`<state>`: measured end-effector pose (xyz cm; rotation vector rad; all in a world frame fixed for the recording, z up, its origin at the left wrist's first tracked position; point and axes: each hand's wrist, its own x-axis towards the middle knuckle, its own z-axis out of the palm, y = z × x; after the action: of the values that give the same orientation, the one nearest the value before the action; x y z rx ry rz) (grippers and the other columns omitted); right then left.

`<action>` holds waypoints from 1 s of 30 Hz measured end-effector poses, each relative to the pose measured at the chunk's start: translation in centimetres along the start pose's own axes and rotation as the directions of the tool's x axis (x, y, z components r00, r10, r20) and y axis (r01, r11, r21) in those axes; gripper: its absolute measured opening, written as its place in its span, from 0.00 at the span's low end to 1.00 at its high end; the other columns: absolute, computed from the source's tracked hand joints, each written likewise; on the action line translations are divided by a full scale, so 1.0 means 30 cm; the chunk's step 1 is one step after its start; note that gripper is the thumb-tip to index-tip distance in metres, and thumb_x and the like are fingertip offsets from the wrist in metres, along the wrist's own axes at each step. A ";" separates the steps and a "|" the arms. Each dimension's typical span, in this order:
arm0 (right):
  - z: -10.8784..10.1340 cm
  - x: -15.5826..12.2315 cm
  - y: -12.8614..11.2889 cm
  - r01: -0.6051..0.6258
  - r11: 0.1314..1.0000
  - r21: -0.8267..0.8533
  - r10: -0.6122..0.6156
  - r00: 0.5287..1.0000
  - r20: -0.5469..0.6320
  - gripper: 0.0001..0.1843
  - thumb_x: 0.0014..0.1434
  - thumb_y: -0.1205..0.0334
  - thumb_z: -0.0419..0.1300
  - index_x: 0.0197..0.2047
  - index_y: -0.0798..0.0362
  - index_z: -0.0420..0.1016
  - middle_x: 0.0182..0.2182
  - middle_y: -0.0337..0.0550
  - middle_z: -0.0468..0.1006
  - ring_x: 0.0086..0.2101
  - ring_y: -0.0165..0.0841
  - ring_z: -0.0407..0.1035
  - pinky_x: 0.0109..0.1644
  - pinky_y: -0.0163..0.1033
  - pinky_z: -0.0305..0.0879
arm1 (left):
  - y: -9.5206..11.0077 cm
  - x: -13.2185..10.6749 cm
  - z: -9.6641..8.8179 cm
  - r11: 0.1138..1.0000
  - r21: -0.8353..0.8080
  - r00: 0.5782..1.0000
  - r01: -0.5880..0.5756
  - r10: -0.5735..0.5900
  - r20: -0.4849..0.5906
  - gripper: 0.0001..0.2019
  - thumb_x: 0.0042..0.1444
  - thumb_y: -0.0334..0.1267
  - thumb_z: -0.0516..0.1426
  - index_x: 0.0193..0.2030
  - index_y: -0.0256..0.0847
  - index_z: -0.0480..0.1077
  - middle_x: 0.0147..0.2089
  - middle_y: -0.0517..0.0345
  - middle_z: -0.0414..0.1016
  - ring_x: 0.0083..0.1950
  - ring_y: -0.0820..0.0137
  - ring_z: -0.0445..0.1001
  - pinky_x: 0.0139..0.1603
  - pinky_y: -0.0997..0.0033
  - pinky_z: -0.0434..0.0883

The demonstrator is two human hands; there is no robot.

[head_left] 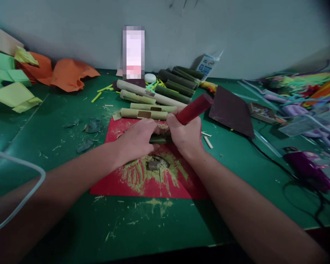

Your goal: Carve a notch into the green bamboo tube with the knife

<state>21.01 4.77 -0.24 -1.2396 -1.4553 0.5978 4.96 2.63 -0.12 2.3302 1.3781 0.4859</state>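
Observation:
My right hand (186,136) is closed round a tool's thick red handle (194,109), which slants up to the right. Its working end is hidden behind my fingers. My left hand (139,138) grips a dark green bamboo tube (160,139), lying crosswise between my hands over a red sheet (104,183). Pale shavings show on the tube's upper side. Below it, a dark curved chip of bamboo (153,165) lies among yellowish sawdust (134,176). Just beyond my hands rest pale bamboo tubes with cut openings, the nearest a short tube (129,113).
Several dark green bamboo tubes (178,79) lie at the back, near a white-blue carton (207,66). A dark flat board (231,110) and a purple device (308,168) with cables are on the right. Orange paper (71,73) lies back left. A phone-like blurred screen (133,51) stands upright.

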 end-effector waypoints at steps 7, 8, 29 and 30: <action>-0.008 -0.009 0.003 -0.027 0.999 0.040 0.027 1.000 0.004 0.14 0.51 0.64 0.60 0.21 0.48 0.59 0.20 0.32 0.61 0.25 0.28 0.55 0.29 0.38 0.55 | 0.004 -0.016 0.018 0.999 0.042 0.998 -0.014 0.017 -0.062 0.09 0.54 0.33 0.63 0.42 0.42 0.71 0.46 0.52 0.76 0.49 0.58 0.74 0.49 0.57 0.72; -0.010 -0.011 0.006 -0.027 0.998 0.049 0.027 1.000 0.003 0.14 0.52 0.63 0.61 0.21 0.48 0.59 0.19 0.32 0.60 0.25 0.28 0.55 0.29 0.38 0.55 | 0.008 -0.019 0.018 0.999 0.048 0.998 -0.011 0.013 -0.061 0.09 0.54 0.33 0.63 0.43 0.42 0.71 0.46 0.52 0.76 0.49 0.58 0.74 0.49 0.56 0.72; -0.031 -0.035 0.004 0.018 0.999 0.038 -0.020 0.999 0.044 0.13 0.53 0.60 0.60 0.22 0.48 0.61 0.18 0.33 0.61 0.22 0.27 0.56 0.26 0.37 0.56 | 0.050 -0.037 0.010 0.999 -0.048 0.998 0.018 -0.021 -0.064 0.08 0.56 0.36 0.65 0.41 0.44 0.73 0.42 0.56 0.79 0.45 0.60 0.78 0.47 0.57 0.74; -0.031 -0.035 0.003 0.023 0.999 0.041 -0.024 0.999 0.043 0.13 0.53 0.59 0.60 0.22 0.48 0.61 0.18 0.33 0.61 0.22 0.27 0.56 0.26 0.37 0.56 | 0.050 -0.037 0.011 0.998 -0.054 0.997 0.015 -0.019 -0.070 0.08 0.56 0.36 0.65 0.41 0.44 0.73 0.42 0.57 0.79 0.45 0.61 0.78 0.47 0.58 0.74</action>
<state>21.77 3.62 -0.46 -1.1829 -1.4850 0.6391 5.73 0.96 0.22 2.2769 1.3984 0.5981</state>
